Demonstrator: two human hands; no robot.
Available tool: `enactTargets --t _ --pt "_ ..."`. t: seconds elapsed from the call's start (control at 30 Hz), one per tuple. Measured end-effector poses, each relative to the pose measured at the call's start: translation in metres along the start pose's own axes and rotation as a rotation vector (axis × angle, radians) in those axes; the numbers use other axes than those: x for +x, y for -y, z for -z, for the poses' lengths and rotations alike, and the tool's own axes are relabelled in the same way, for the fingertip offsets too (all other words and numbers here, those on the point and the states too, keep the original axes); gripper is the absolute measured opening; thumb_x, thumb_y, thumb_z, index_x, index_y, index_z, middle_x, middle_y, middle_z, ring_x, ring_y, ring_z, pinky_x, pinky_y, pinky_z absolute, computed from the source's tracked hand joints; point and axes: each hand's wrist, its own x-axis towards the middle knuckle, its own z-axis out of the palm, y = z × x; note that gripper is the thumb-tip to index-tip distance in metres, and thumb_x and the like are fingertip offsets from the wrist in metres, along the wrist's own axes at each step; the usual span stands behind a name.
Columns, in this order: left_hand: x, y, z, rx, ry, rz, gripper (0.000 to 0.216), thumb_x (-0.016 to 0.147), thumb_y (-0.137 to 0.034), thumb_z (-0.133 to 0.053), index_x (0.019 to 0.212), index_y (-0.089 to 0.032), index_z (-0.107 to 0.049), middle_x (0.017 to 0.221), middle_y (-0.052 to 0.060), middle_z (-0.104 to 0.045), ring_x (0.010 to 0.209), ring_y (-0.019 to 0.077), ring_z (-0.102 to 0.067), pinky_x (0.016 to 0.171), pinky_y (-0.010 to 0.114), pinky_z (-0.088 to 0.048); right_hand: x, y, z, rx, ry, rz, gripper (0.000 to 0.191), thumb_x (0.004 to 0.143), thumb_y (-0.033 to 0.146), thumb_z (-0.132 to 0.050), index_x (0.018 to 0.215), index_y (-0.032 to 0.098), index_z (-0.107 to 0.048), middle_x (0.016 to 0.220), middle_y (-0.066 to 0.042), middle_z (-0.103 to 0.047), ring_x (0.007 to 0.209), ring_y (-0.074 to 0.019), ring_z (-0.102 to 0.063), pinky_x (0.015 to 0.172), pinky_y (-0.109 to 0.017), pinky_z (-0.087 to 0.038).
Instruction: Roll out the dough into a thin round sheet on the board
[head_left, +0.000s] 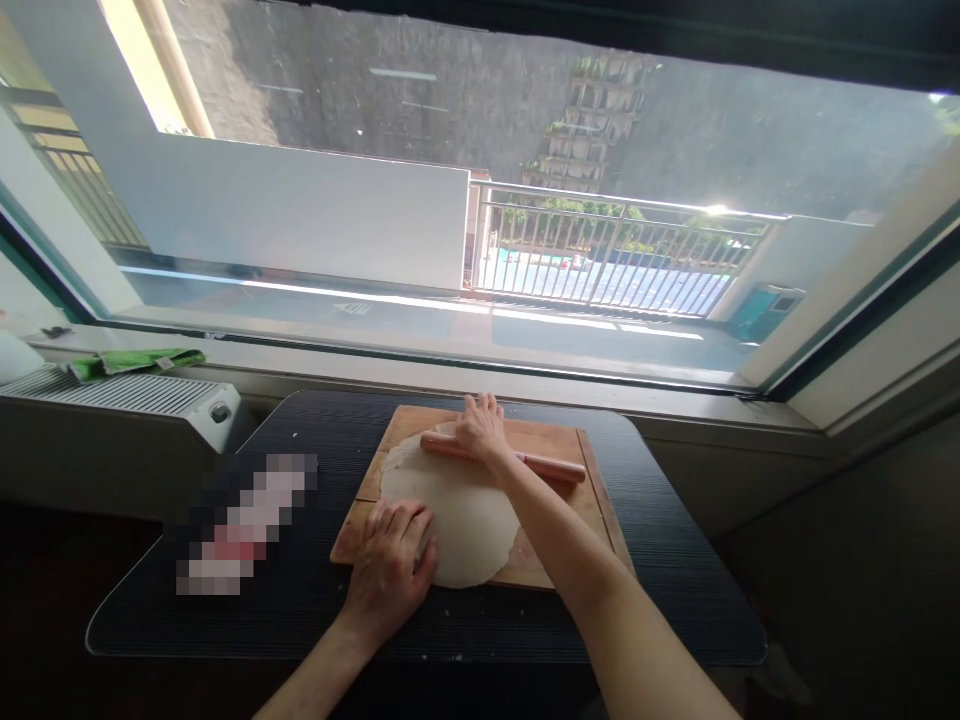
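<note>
A large, thin, roughly round sheet of dough [472, 530] lies on a wooden board [559, 440], its near edge reaching the board's front. Across the dough's far part rests a wooden rolling pin [555, 467], slightly tilted to the right. My right hand [482, 425] is on the pin left of its middle, palm down, with the fingers reaching over its far side. My left hand [394, 560] lies at the dough's left front edge, its fingers bent over the dough and board and the thumb apart. The fingertips of the left hand are partly hidden.
The board sits on a dark table [675, 590] with rounded corners. A blurred-out item [247, 525] lies on its left side. Behind stand a window sill [525, 385] and a large window. A heater-like unit [150, 395] with a green cloth [139, 362] is at the left.
</note>
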Motion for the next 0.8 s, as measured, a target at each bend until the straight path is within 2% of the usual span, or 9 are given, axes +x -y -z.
enactTargets --t 0.1,0.17,0.33,0.4,0.47,0.53,0.6,0.67,0.8 --pt "0.001 0.000 0.000 -0.006 0.010 0.001 0.022 0.093 -0.021 -0.048 0.112 -0.020 -0.060 0.110 0.009 -0.067 0.107 0.0270 -0.062 0.110 0.055 -0.039 -0.035 0.001 -0.014 -0.001 0.008 0.214 0.042 0.101 0.035 -0.034 0.136 0.022 -0.053 0.152 -0.012 -0.044 0.148 -0.0289 -0.025 0.116 -0.047 -0.024" --pt "0.001 0.001 -0.001 -0.005 0.014 -0.002 0.021 0.094 -0.021 -0.047 0.111 -0.019 -0.059 0.110 0.010 -0.067 0.107 0.0273 -0.061 0.110 0.056 -0.038 -0.041 0.001 -0.018 -0.020 -0.013 0.256 0.041 0.101 0.034 -0.035 0.134 0.023 -0.055 0.152 -0.011 -0.044 0.148 -0.0285 -0.023 0.118 -0.048 -0.021" --pt "0.000 0.002 -0.002 0.013 0.019 -0.020 0.021 0.094 -0.022 -0.048 0.111 -0.018 -0.059 0.107 0.010 -0.066 0.105 0.0274 -0.061 0.108 0.056 -0.038 0.017 -0.001 0.001 -0.049 -0.079 0.056 0.042 0.100 0.026 -0.036 0.134 0.014 -0.056 0.155 -0.017 -0.040 0.148 -0.0312 -0.024 0.118 -0.048 -0.021" --pt "-0.001 0.002 -0.002 0.018 0.013 -0.020 0.022 0.095 -0.022 -0.047 0.113 -0.018 -0.058 0.108 0.010 -0.066 0.105 0.0274 -0.061 0.108 0.056 -0.038 0.029 -0.002 0.004 -0.055 -0.116 -0.011 0.042 0.100 0.023 -0.034 0.133 0.011 -0.057 0.153 -0.019 -0.042 0.148 -0.0321 -0.027 0.117 -0.048 -0.022" --pt "-0.001 0.001 -0.002 0.017 0.009 -0.015 0.022 0.095 -0.021 -0.047 0.113 -0.019 -0.058 0.109 0.010 -0.066 0.106 0.0273 -0.061 0.109 0.056 -0.037 0.017 -0.001 -0.002 -0.054 -0.142 0.043 0.040 0.101 0.024 -0.033 0.129 0.014 -0.060 0.148 -0.018 -0.048 0.146 -0.0316 -0.030 0.115 -0.047 -0.026" --pt "0.000 0.000 -0.001 0.013 0.014 -0.011 0.021 0.095 -0.021 -0.046 0.112 -0.019 -0.058 0.110 0.010 -0.066 0.107 0.0272 -0.061 0.109 0.056 -0.037 -0.010 0.001 -0.013 -0.047 -0.163 0.190 0.038 0.102 0.031 -0.036 0.127 0.018 -0.061 0.143 -0.014 -0.054 0.145 -0.0305 -0.031 0.115 -0.047 -0.026" --pt "0.001 0.000 -0.001 0.010 0.023 -0.009 0.021 0.094 -0.021 -0.047 0.111 -0.018 -0.058 0.110 0.010 -0.066 0.107 0.0274 -0.060 0.109 0.056 -0.037 -0.036 0.003 -0.024 -0.047 -0.188 0.309 0.038 0.102 0.038 -0.039 0.129 0.021 -0.060 0.140 -0.012 -0.057 0.146 -0.0301 -0.030 0.117 -0.049 -0.022" --pt "0.002 0.000 0.000 0.013 0.027 -0.007 0.021 0.094 -0.021 -0.047 0.111 -0.018 -0.058 0.110 0.010 -0.066 0.107 0.0278 -0.060 0.108 0.056 -0.038 -0.041 0.004 -0.026 -0.052 -0.207 0.327 0.039 0.102 0.040 -0.040 0.128 0.020 -0.060 0.141 -0.013 -0.056 0.147 -0.0303 -0.027 0.119 -0.050 -0.018" --pt "0.001 0.001 0.000 0.021 0.024 -0.017 0.021 0.094 -0.022 -0.048 0.110 -0.018 -0.059 0.108 0.010 -0.066 0.106 0.0277 -0.060 0.107 0.055 -0.039 0.006 -0.001 -0.007 -0.046 -0.180 0.161 0.039 0.102 0.037 -0.039 0.128 0.016 -0.060 0.147 -0.015 -0.050 0.148 -0.0299 -0.026 0.118 -0.048 -0.021"
